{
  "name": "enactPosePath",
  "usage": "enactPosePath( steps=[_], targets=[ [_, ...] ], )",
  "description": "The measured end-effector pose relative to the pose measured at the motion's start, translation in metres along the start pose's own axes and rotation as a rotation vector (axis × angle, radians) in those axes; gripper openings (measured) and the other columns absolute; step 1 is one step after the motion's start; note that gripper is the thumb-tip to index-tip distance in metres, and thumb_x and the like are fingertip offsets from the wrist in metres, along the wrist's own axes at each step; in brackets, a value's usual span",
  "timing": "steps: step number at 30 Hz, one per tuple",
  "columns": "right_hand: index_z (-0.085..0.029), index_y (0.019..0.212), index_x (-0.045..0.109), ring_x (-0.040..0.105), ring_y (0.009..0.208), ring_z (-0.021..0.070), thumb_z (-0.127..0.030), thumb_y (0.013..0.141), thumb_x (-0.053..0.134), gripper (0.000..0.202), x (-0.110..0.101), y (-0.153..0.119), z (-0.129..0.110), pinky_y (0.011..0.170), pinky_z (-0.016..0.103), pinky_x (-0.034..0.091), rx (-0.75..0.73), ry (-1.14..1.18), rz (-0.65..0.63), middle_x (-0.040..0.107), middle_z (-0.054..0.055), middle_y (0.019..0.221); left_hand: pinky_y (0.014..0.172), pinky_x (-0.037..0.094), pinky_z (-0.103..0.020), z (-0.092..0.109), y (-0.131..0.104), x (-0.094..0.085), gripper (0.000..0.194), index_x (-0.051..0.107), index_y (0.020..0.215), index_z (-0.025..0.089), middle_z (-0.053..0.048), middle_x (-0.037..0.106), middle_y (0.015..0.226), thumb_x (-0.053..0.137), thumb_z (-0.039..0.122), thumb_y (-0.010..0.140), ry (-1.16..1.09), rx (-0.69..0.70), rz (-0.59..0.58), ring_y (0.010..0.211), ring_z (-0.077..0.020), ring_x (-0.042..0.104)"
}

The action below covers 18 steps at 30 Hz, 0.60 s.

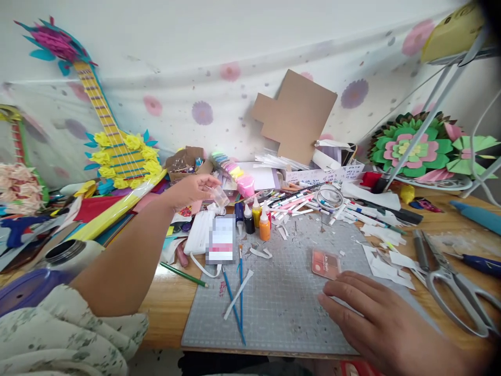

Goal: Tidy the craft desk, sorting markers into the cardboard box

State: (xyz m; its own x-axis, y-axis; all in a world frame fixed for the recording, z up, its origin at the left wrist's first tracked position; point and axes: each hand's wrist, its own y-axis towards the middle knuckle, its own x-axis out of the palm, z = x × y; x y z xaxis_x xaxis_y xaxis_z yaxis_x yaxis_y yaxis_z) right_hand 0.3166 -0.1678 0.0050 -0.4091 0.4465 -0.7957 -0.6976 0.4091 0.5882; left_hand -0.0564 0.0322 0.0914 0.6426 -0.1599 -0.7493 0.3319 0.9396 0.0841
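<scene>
Guitar (pixel 102 112) leans by the wall, then the left hand (pixel 191 189), fingers curled at a clear plastic piece (pixel 220 198); whether they grip it, I cannot tell. Next come phone (pixel 222 237), brushes (pixel 241 265) and bottles (pixel 265 230), then a palette (pixel 326 262) flat on the mat (pixel 282 308), the right hand's (pixel 368 307) fingers loosely extended at its near edge, and scissors (pixel 445 265).

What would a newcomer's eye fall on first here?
Probably the yellow-and-blue guitar at upper left, then the layered paper flower at right. Lower down, the right hand is at a small palette on the grey mat, while, left of centre, the left hand holds a small clear object.
</scene>
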Motion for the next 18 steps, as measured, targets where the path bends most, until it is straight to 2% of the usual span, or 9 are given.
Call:
enactPosePath(
  steps=[4, 7, 9, 14, 18],
  targets=[
    [-0.016, 0.098, 0.063, 0.061, 0.087, 0.0196, -0.015, 0.095, 0.038, 0.026, 0.003, -0.002, -0.001, 0.080, 0.035, 0.049, -0.022, -0.012, -0.006, 0.067, 0.008, 0.095, 0.080, 0.053, -0.032, 0.009, -0.025, -0.008, 0.047, 0.060, 0.110, 0.021, -0.006, 0.066, 0.107, 0.070, 0.030, 0.065, -0.184, 0.041, -0.021, 0.096, -0.0207, 0.063],
    [-0.017, 0.099, 0.063, 0.061, 0.089, 0.0194, -0.015, 0.094, 0.038, 0.026, 0.005, -0.004, -0.002, 0.080, 0.034, 0.050, -0.021, -0.009, -0.008, 0.067, 0.007, 0.096, 0.080, 0.053, -0.032, 0.016, -0.045, -0.010, 0.045, 0.061, 0.109, 0.023, -0.005, 0.065, 0.108, 0.071, 0.029, 0.065, -0.183, 0.061, -0.010, 0.099, -0.0221, 0.063],
    [-0.018, 0.100, 0.063, 0.062, 0.090, 0.0189, -0.015, 0.094, 0.039, 0.025, 0.007, -0.006, -0.001, 0.080, 0.033, 0.051, -0.023, 0.000, -0.011, 0.067, 0.007, 0.097, 0.085, 0.052, -0.032, 0.025, -0.060, -0.008, 0.041, 0.062, 0.107, 0.025, -0.003, 0.065, 0.108, 0.070, 0.028, 0.067, -0.037, 0.123, 0.046, 0.102, -0.0217, 0.062],
    [-0.020, 0.107, 0.062, 0.063, 0.092, 0.0176, -0.020, 0.092, 0.044, 0.023, 0.017, -0.011, 0.003, 0.083, 0.031, 0.052, -0.067, 0.009, -0.013, 0.067, 0.007, 0.100, 0.098, 0.043, -0.032, 0.057, -0.099, 0.008, 0.033, 0.060, 0.106, 0.027, -0.001, 0.065, 0.110, 0.058, 0.018, 0.074, 0.575, 0.459, 0.240, 0.106, -0.0196, 0.058],
    [-0.021, 0.109, 0.063, 0.063, 0.092, 0.0175, -0.020, 0.092, 0.044, 0.025, 0.026, -0.015, 0.003, 0.083, 0.031, 0.053, -0.097, -0.018, 0.021, 0.067, 0.006, 0.101, 0.097, 0.043, -0.033, 0.075, -0.116, 0.018, 0.030, 0.057, 0.105, 0.024, -0.003, 0.063, 0.108, 0.054, 0.012, 0.077, 0.736, 0.567, 0.274, 0.108, -0.0196, 0.056]
  ],
)
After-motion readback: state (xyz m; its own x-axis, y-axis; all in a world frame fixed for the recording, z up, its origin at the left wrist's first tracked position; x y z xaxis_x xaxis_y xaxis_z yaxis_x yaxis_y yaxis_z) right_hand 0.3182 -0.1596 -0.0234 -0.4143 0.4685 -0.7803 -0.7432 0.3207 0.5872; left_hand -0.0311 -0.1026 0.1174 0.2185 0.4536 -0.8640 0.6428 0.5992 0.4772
